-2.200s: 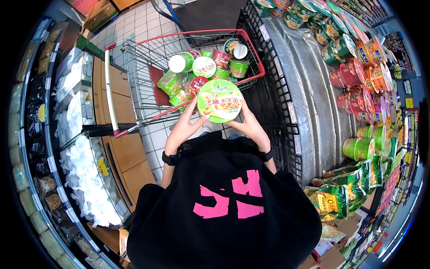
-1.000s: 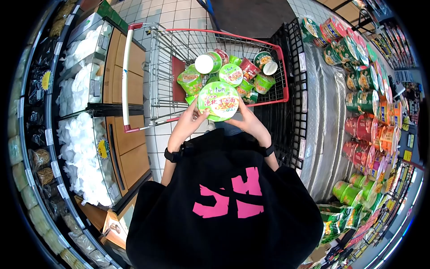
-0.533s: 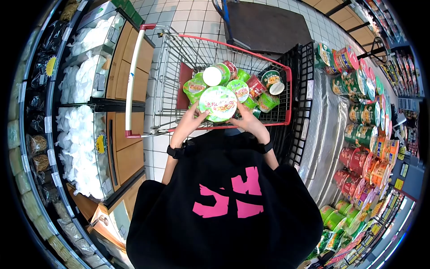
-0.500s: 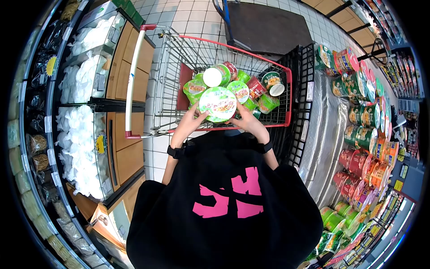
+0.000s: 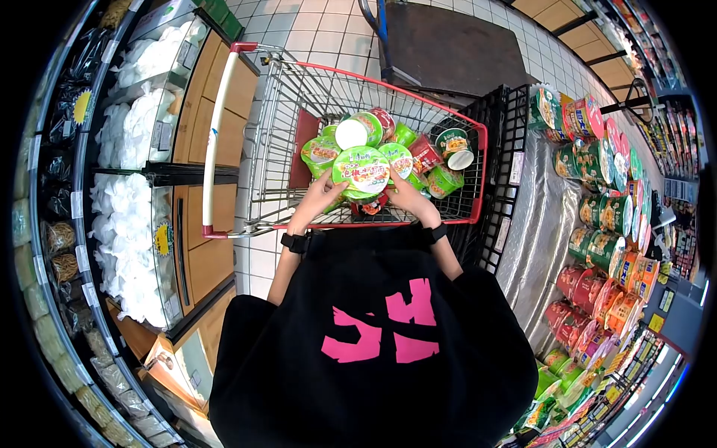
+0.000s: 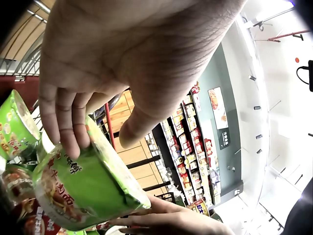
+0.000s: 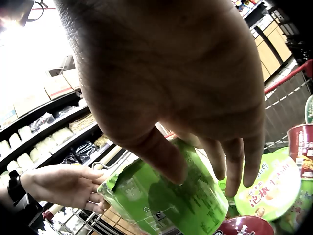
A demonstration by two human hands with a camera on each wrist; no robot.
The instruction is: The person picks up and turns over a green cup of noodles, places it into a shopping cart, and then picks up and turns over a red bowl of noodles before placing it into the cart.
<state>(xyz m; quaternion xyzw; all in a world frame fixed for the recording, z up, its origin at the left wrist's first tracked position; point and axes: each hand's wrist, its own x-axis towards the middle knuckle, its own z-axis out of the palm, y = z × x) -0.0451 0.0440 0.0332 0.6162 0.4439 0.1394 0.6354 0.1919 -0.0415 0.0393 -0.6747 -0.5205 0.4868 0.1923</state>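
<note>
A green instant noodle cup (image 5: 361, 172) with a printed lid is held between both hands, low over the pile in the shopping cart. My left hand (image 5: 317, 200) grips its left side; in the left wrist view its fingers (image 6: 68, 132) lie along the green wall of the cup. My right hand (image 5: 411, 198) holds the opposite side, and the right wrist view has its thumb (image 7: 168, 156) pressed against the cup wall. Right behind it lies another green noodle cup (image 5: 396, 160). Several more fill the cart, among them a red cup (image 5: 426, 154) and one with its white bottom up (image 5: 351, 134).
The cart's red rim (image 5: 388, 88) and white handle (image 5: 216, 142) surround the pile. A display of noodle cups (image 5: 606, 209) lines the right side, beside a black crate edge (image 5: 515, 172). Bins of white bags (image 5: 131, 246) stand left; a dark flat platform (image 5: 455, 48) is beyond.
Both hands have lowered the green noodle cup toward the pile, and it looks smaller now. The view has swung, so the cart sits farther right and more beneath the hands.
</note>
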